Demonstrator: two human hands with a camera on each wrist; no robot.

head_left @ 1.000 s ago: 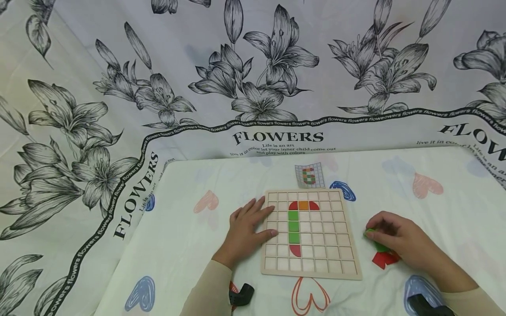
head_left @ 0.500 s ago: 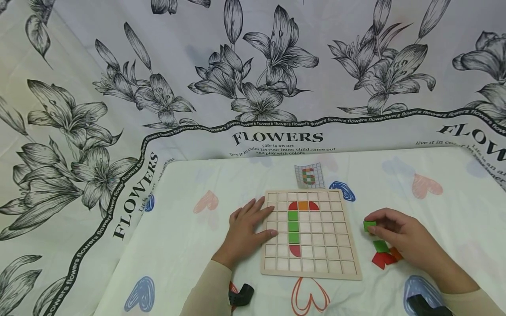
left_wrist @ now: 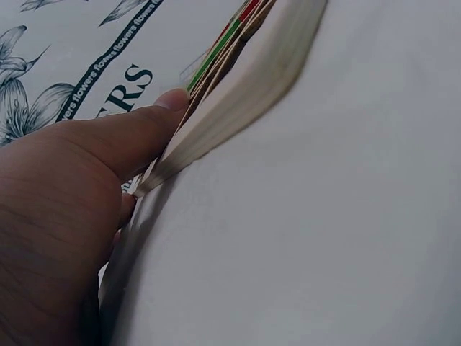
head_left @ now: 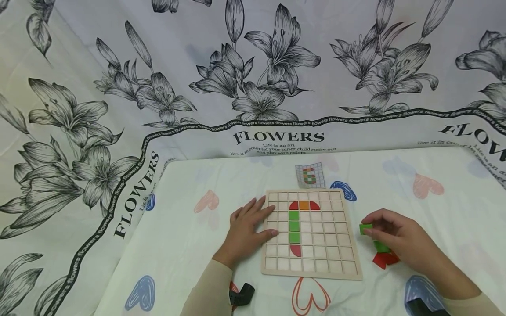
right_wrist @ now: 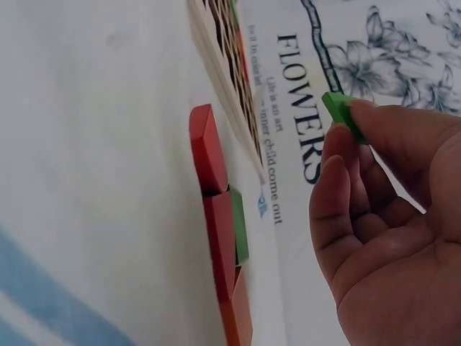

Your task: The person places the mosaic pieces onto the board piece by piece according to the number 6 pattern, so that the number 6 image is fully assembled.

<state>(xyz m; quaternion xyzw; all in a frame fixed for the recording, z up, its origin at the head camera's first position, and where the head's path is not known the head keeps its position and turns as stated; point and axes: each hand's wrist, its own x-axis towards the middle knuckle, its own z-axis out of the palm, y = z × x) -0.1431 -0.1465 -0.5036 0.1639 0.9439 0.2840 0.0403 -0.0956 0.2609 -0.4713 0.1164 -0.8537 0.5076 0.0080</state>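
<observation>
Right hand (head_left: 399,237) pinches green tile (head_left: 363,228) right of board (head_left: 316,265); left hand (head_left: 246,229) splayed on left edge. Pickup step imo; next needs exact alignment.

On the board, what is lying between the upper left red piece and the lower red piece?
In the head view, three green squares form a column between the upper left red piece and the lower red piece.

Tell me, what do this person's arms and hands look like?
The left sleeve and right sleeve are plain beige, leaving both wrists uncovered. The left hand and right hand wear no gloves, and no rings show. A black object shows beside the left sleeve, a second black object beside the right.
</observation>
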